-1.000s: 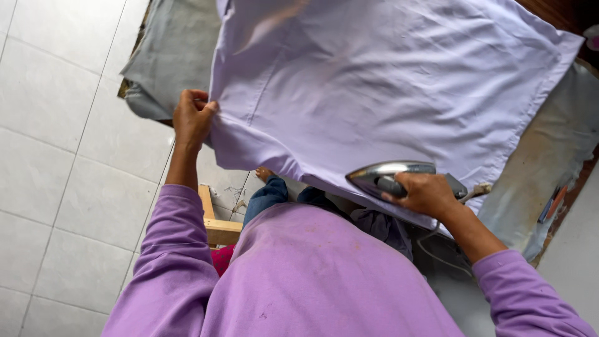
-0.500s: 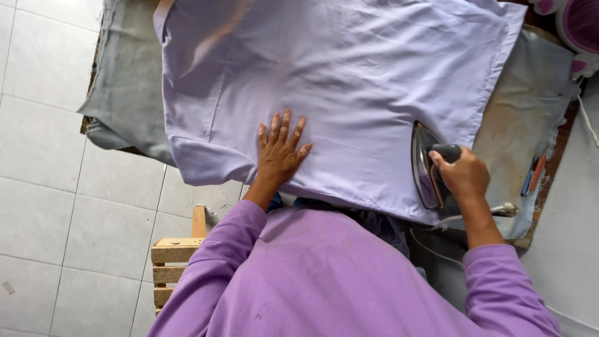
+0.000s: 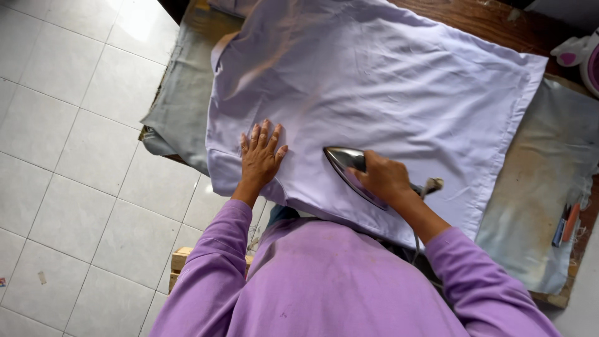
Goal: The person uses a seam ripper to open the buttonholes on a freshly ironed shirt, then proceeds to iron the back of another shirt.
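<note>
Tiled floor (image 3: 68,156), white with grey joints, fills the frame from 7 to 10 o'clock. Wooden worktop (image 3: 474,28) spans the upper and right part of the frame, its bare brown surface showing at 1 o'clock. Grey padding cloth (image 3: 184,106) covers the worktop and hangs over its edge at 9 o'clock; a stained part of it shows at 3 to 4 o'clock.

Lilac fabric (image 3: 387,81) lies spread flat on the padding cloth and takes up the centre of the frame, its near edge hanging toward the person's purple sleeves.

Left hand (image 3: 261,156) lies palm down on the fabric at 8 o'clock of centre, fingers extended and slightly spread, pressing the fabric flat. It holds nothing.

Right hand (image 3: 387,180) is closed around the handle of an electric iron (image 3: 346,163), just right of the left hand but apart from it. The iron's metal soleplate rests on the fabric, tip pointing toward 10 o'clock.

Wooden stool (image 3: 181,257) shows below the worktop at 7 o'clock. Small red and blue tools (image 3: 564,224) lie at the worktop's edge at 4 o'clock.
</note>
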